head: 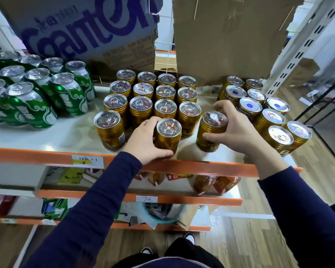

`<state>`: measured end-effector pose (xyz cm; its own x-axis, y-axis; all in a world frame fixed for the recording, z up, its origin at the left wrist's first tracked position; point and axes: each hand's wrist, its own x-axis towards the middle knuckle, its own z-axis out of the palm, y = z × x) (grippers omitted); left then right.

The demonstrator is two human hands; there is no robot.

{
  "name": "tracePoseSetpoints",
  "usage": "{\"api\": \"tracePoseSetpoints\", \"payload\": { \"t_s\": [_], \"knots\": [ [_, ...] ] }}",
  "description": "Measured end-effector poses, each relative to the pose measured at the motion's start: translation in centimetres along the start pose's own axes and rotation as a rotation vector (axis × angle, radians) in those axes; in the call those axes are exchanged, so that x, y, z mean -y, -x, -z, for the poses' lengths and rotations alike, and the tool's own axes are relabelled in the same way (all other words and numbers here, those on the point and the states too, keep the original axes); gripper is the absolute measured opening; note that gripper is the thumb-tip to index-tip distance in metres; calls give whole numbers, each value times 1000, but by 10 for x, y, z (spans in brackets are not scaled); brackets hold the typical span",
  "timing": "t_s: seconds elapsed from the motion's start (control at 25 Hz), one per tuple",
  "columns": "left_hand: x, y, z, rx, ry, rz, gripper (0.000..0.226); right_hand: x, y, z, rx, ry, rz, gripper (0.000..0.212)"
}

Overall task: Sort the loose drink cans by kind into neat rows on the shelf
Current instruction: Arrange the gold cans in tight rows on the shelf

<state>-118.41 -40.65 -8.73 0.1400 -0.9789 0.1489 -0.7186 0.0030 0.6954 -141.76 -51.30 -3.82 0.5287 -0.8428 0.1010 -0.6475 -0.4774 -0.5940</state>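
We face a white, orange-edged shelf (46, 136) over a wooden floor (307, 180), cardboard boxes (97, 35) at its back. Green cans (35, 101) crowd the left; gold cans (153, 99) stand in rows mid-shelf (a looser cluster (259, 109) sits right). Our left hand (143, 140) curls its fingers round a front gold can (167, 136); our right hand (238, 130) grips a second can (211, 132) just beside.
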Motion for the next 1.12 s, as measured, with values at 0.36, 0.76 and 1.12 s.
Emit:
{"api": "tracePoseSetpoints", "payload": {
  "t_s": [0.36,0.76,1.12],
  "knots": [
    [-17,-14,36,85,-75,2,74,-5,-4,-6,161,253,6,69],
    [-30,-13,40,-3,-310,-20,67,-4,-3,-10,162,289,-11,73],
    [-9,-10,90,-11,-573,-8,76,-1,-4,-11,165,307,-33,75]
  ]
}}
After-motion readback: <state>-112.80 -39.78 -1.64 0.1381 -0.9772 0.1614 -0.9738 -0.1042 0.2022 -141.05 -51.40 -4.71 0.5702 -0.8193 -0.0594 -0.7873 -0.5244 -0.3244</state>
